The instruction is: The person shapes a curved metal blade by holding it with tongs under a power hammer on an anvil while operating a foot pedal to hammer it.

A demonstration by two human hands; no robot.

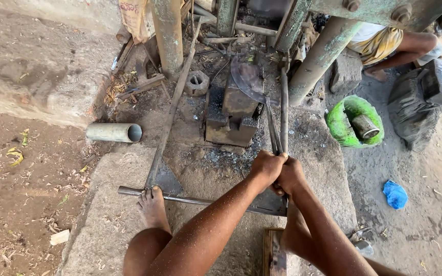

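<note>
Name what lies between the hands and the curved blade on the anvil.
In the head view, only the tongs' long handles span the gap from both hands to the blade on the anvil.

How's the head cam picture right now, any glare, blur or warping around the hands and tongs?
Head view: even shade, no glare; left hand and right hand sharp on the tongs; curved blade on the anvil block clear; wide-lens bending at the edges, green bucket slightly stretched; right ground brighter.
</note>
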